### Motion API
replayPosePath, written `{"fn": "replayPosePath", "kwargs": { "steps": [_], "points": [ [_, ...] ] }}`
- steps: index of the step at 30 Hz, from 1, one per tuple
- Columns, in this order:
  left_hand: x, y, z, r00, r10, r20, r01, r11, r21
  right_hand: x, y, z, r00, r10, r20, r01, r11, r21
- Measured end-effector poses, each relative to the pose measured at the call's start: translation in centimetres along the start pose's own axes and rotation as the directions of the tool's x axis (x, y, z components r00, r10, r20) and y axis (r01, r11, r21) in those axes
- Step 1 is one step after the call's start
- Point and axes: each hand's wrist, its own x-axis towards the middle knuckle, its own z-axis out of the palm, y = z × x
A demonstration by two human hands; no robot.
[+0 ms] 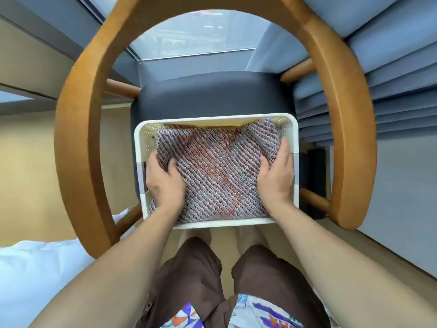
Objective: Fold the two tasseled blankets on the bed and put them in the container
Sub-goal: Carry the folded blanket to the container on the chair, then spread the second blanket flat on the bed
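A folded woven blanket [217, 171] in grey, red and orange diagonal stripes fills the white perforated container [236, 224]. The container stands on the dark seat of a wooden armchair. My left hand [163, 183] grips the blanket's left edge inside the container, fingers curled into the fabric. On the opposite side my right hand [276, 176] holds the right edge the same way. No tassels show from here. Whether a second blanket lies beneath is hidden.
The armchair's curved wooden armrest [78, 129] rings the container on the left, back and right. Its dark cushion [212, 95] shows behind the container. White bedding [35, 275] lies at the lower left. Blue curtains [390, 67] hang at the right, a window behind.
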Motion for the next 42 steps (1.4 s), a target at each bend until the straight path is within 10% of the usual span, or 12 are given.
{"fn": "replayPosePath", "kwargs": {
  "steps": [3, 6, 9, 14, 21, 32, 36, 42],
  "points": [
    [-1.1, 0.1, -0.4, 0.980, 0.195, -0.026, -0.195, 0.981, 0.015, -1.6, 0.2, 0.2, 0.922, -0.383, -0.059, 0.358, 0.900, -0.248],
    [-2.1, -0.9, 0.2, 0.741, 0.643, 0.193, -0.669, 0.685, 0.288, -1.3, 0.0, 1.8, 0.824, -0.500, 0.265, 0.566, 0.708, -0.423],
    [-0.4, -3.7, 1.6, 0.682, 0.526, 0.509, -0.730, 0.447, 0.517, 1.4, 1.3, 3.8, 0.826, -0.318, 0.466, 0.558, 0.585, -0.589],
    [4.1, -7.4, 4.5, 0.705, 0.474, 0.527, -0.701, 0.351, 0.621, 4.1, 4.9, 6.4, 0.841, -0.298, 0.451, 0.536, 0.571, -0.622],
    [5.3, -9.6, 7.9, 0.664, 0.557, 0.500, -0.736, 0.367, 0.568, 5.1, 7.3, 9.5, 0.842, -0.411, 0.349, 0.537, 0.582, -0.611],
    [3.3, -2.5, 0.1, 0.614, 0.265, 0.744, -0.758, 0.460, 0.462, 2.0, -0.7, 2.5, 0.842, -0.100, 0.530, 0.464, 0.635, -0.617],
    [1.1, 1.3, -5.4, 0.670, 0.278, 0.689, -0.647, 0.674, 0.357, -1.8, -4.6, -2.4, 0.856, 0.007, 0.517, 0.325, 0.771, -0.548],
    [-2.7, 4.9, -15.2, 0.765, 0.349, 0.542, -0.592, 0.711, 0.378, -6.4, -10.0, -8.3, 0.804, -0.172, 0.570, 0.469, 0.773, -0.428]
  ]
}}
